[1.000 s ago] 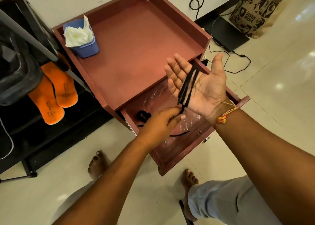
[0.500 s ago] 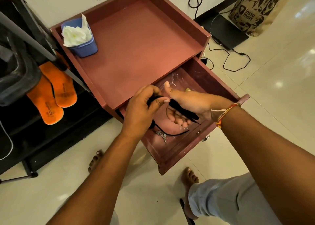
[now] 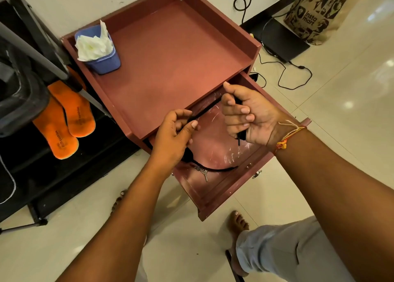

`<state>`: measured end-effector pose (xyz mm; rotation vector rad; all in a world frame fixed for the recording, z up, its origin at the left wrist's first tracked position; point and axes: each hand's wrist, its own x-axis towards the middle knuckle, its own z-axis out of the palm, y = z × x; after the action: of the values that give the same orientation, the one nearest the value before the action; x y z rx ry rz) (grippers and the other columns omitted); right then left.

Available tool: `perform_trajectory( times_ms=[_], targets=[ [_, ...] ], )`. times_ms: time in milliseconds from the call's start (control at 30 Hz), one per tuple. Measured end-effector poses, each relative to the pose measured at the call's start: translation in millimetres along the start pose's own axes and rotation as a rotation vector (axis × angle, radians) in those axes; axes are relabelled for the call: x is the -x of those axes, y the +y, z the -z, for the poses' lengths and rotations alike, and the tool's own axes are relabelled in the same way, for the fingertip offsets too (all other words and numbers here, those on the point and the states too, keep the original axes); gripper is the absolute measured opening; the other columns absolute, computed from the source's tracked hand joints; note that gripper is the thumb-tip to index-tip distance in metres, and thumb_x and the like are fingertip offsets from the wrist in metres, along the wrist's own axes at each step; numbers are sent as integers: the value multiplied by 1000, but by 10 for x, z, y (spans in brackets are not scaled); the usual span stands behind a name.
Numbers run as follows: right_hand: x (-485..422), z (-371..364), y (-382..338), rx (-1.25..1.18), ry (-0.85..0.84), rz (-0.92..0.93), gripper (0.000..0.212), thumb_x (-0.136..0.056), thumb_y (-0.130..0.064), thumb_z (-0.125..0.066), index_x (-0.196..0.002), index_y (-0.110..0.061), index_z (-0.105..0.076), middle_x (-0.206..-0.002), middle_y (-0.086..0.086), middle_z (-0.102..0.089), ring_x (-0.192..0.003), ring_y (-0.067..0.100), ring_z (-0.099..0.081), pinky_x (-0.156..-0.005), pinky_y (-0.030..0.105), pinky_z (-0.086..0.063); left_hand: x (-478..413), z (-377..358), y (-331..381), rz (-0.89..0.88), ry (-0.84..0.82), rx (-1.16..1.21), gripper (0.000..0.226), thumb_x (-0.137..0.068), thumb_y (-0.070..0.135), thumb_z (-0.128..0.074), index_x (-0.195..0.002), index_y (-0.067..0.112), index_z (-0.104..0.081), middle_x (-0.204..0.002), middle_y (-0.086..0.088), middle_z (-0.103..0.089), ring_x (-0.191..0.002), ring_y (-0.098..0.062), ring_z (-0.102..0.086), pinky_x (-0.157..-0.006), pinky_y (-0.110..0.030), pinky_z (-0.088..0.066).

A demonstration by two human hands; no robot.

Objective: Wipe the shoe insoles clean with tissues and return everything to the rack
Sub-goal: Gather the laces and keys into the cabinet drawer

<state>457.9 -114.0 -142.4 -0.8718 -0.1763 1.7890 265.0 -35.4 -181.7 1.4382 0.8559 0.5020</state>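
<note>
The left hand [image 3: 172, 136] and right hand [image 3: 249, 115] curl their fingers [image 3: 234, 110] tight on a black cord [image 3: 204, 112] above the drawer [image 3: 223, 194]. The orange insoles [image 3: 64, 119] lie on the rack [image 3: 42, 175], well to the left, nearer the left hand.

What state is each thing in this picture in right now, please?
Drawer: pulled open.
Black cord: stretched between both hands, its tail lying in the drawer.
Left hand: pinches the cord.
Right hand: grips the cord in curled fingers.
Keys: lying in the drawer.
Blue tub: upright, filled with tissues.
Orange insoles: lying side by side on the black rack.
</note>
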Motion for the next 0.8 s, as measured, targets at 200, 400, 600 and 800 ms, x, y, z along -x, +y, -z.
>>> perform_trajectory(
  times_ms=[200,400,600,800],
  targets=[
    [12,26,-36,-136,-71,81,51,-105,-46,-37,-64,-18,-52,-37,-9,-38,-28,3,-33,-37,17,-16,-11,15,-37,72,-28,-24,21,-100,13,-59,-107,31,-67,-87,9,-69,-69,-1,-54,-67,-16,-46],
    [12,11,-54,-174,-163,137,53,-106,-45,-34,-64,-18,-52,-37,-8,-40,-29,3,-35,-40,18,-13,-40,5,-109,88,69,-152,21,-97,15,-64,-96,36,-70,-96,9,-74,-93,-5,-67,-92,-30,-53],
    [19,-69,-4,286,128,45,52,-103,-42,-41,-65,-12,-60,-38,-8,-32,-28,2,-25,-42,18,-9,2,-6,-7,29,3,-38,22,-98,16,-63,-116,22,-73,-104,16,-72,-100,2,-64,-90,-19,-47],
    [-71,-71,193,909,455,144,39,-95,-47,-61,-83,-12,-72,-63,-1,-60,-42,6,-40,-44,22,-29,28,-15,43,-45,-3,13,21,-101,18,-58,-117,22,-71,-100,20,-71,-94,5,-63,-87,-16,-47]
  ],
)
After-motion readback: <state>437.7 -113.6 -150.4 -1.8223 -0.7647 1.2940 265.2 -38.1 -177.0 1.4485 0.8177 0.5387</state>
